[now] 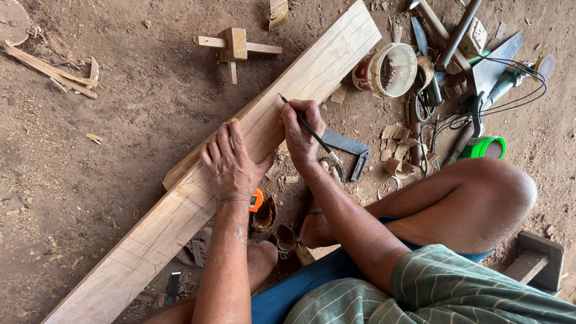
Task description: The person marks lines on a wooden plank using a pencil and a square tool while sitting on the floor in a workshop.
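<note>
A long pale wooden plank [156, 222] lies diagonally across the dirt floor, from lower left to upper right, with faint pencil lines on it. My left hand [231, 163] presses flat on the plank near its middle, fingers spread. My right hand [302, 133] rests on the plank just to the right and grips a dark pencil [307, 125], whose tip is hidden under the hand. A second board edge [180, 171] shows beneath the plank.
A wooden marking gauge [235, 47] lies beyond the plank. To the right sit a small bucket [389, 69], a metal try square [354, 150], hammers, a saw, a corded power tool [510, 78], a green tape roll [485, 147] and shavings. An orange tape measure [256, 199] lies by my knee.
</note>
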